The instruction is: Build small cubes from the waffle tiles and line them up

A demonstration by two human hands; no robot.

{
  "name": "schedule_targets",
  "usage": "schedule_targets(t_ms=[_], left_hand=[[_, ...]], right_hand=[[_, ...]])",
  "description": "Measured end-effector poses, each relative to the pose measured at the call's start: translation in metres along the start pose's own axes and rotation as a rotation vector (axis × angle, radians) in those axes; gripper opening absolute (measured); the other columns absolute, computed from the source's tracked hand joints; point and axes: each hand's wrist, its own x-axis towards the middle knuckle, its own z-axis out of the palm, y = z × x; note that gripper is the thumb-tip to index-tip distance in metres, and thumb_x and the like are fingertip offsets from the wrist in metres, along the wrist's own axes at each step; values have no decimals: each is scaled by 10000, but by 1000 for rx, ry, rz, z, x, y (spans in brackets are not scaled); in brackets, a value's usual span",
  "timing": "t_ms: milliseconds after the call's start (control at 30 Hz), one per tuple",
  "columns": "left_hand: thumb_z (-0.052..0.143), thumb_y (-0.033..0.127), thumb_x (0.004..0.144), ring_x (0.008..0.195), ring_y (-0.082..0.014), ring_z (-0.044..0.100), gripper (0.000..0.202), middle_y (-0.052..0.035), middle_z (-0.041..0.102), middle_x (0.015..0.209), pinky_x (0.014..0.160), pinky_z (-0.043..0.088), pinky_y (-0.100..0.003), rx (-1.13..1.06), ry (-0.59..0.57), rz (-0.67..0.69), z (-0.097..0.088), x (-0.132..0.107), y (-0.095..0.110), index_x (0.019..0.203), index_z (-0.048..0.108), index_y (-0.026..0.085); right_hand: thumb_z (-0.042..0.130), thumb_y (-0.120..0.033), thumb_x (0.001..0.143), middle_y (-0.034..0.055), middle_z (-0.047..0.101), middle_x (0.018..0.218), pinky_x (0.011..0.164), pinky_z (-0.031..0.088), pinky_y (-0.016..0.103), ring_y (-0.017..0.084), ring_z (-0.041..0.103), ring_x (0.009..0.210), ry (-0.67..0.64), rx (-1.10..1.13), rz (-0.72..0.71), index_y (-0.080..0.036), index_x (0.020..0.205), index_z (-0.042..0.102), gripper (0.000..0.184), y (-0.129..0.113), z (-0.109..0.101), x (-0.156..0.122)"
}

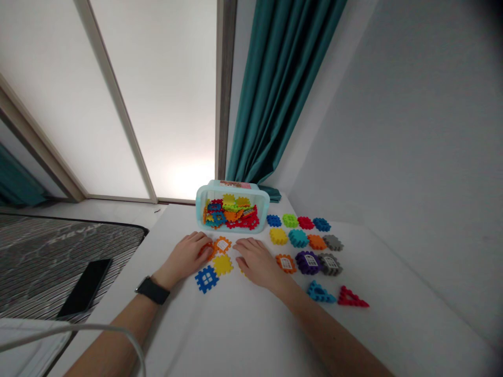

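My left hand rests on the white table with its thumb and fingers closed at the edge of an orange toothed building tile, partly hidden by them. Touching that piece is a second orange tile with a white window print. Just below lie a yellow tile and a blue window-frame tile. My right hand lies to the right of these, palm down, fingers stretched and thumb apart. A bit of yellow shows beside its thumb; most of that piece is hidden.
A light blue bin lies on its side at the back, holding mixed tiles. Rows of stacked tiles, such as the purple stack, stand to the right. Blue and red triangles lie nearer. A cable crosses the lower left.
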Motion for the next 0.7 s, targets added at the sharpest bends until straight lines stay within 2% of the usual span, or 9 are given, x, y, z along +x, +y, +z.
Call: schedule_targets(t_ms=[233, 367, 500, 700], left_hand=[[489, 301, 962, 900, -228, 623, 196, -67, 688, 969, 811, 486, -368, 0, 36, -29, 8, 1, 3, 951, 669, 227], [484, 299, 964, 954, -236, 634, 208, -79, 699, 1034, 832, 495, -378, -34, 52, -67, 11, 1, -1, 991, 674, 217], [486, 307, 970, 961, -236, 644, 209, -71, 704, 1024, 834, 495, -377, -54, 58, -78, 14, 0, -4, 994, 676, 225], [483, 292, 966, 973, -236, 642, 212, -77, 704, 1038, 831, 486, -374, -78, 67, -71, 14, 0, -5, 995, 681, 221]], right_hand=[[571, -156, 922, 83, 671, 1167, 956, 452, 404, 264, 565, 1101, -16, -21, 33, -211, 1197, 613, 283, -4, 14, 18], [573, -169, 927, 125, 615, 1295, 1009, 442, 439, 286, 517, 1201, 82, -51, 40, -197, 1233, 614, 310, -1, 17, 25], [589, -221, 923, 179, 567, 1372, 1041, 398, 543, 359, 453, 1272, 198, -158, 165, -182, 1305, 590, 384, 0, 19, 37], [550, -278, 954, 188, 608, 1348, 1090, 306, 601, 365, 450, 1285, 160, -183, 281, -184, 1386, 540, 442, -4, 26, 49]])
